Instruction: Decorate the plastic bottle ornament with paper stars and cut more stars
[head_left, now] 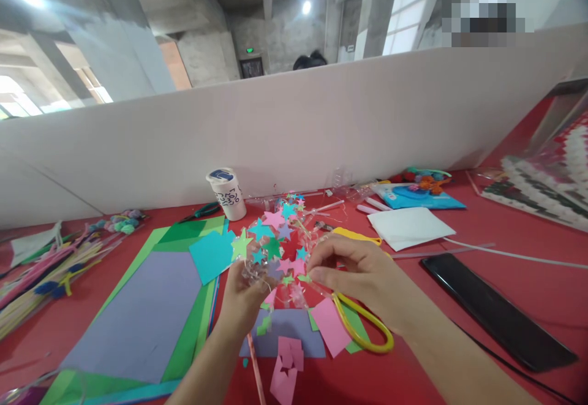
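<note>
My left hand point(243, 298) is closed around the base of a bunch of colourful paper stars point(273, 246), with clear, shiny material and thin wires among them. A pink stick point(255, 365) runs down from below this hand. On the right side of the bunch, my right hand point(358, 270) pinches with thumb and forefinger beside a pink star point(298, 266); what exactly lies between the fingertips is hidden. Beneath the hands are a purple sheet point(303, 334), a pink paper piece point(331, 326) and a pink scrap with a star cut out point(285, 377). A yellow loop handle point(383, 340) lies by my right wrist.
Stacked coloured paper sheets point(142, 313) lie left, near bundled pipe cleaners point(41, 282). A white cup point(228, 195) stands before the white partition point(275, 123). To the right are a white pad point(408, 227), a blue packet point(422, 198) and a long black object point(496, 313).
</note>
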The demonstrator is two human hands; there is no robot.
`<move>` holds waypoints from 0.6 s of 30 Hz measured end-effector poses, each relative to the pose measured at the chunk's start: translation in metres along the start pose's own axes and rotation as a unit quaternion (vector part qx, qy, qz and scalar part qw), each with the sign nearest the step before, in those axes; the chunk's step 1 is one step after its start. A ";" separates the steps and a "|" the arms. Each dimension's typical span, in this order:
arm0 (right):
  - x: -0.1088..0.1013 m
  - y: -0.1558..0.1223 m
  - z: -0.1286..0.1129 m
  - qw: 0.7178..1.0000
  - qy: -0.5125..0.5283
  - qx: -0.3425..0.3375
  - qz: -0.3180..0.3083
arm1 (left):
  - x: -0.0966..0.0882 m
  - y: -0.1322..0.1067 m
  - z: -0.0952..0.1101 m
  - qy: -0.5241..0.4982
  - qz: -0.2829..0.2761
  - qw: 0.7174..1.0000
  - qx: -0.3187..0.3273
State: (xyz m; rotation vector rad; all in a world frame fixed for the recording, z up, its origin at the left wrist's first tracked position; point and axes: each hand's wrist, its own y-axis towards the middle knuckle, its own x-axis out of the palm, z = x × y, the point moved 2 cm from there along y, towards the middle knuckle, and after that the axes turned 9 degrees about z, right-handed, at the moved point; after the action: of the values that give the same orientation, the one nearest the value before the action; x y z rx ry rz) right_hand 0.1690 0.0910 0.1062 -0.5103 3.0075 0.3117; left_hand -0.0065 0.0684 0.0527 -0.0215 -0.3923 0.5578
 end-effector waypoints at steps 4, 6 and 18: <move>0.001 -0.003 -0.005 0.996 -0.078 -0.028 0.034 | -0.001 -0.002 0.001 -0.010 0.024 1.000 0.003; 0.002 -0.004 -0.006 0.993 -0.100 -0.038 0.044 | -0.003 -0.001 0.001 -0.008 0.035 0.999 0.001; 0.002 -0.001 0.002 0.997 -0.065 0.044 -0.010 | 0.014 -0.023 0.015 -0.046 0.052 0.995 0.076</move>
State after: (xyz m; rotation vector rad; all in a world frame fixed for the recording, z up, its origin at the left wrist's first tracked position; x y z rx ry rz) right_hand 0.1675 0.0900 0.1037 -0.4921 2.8740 0.2014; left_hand 0.0104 0.0547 0.0739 0.1321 -0.4394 0.6915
